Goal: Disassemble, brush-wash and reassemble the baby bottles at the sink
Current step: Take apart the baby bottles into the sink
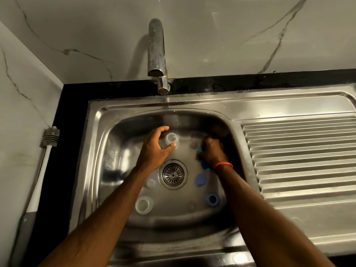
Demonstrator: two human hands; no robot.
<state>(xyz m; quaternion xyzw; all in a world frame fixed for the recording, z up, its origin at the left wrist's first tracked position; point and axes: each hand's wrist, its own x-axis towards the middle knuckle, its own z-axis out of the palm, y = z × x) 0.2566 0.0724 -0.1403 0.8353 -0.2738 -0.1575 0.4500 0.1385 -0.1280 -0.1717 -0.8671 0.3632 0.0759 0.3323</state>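
Right hand (pixel 212 152) mostly hides its gripped blue part (pixel 204 165).

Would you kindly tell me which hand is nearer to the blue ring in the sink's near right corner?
Right. The right hand, gripping a blue part, is straight beyond the blue ring; the left hand, around a clear bottle, is farther off, beyond and leftward.

Clear bottle (pixel 172 139) upright; second bottle (pixel 144 205) front-left; blue part (pixel 200 150) in right hand (pixel 213 151).
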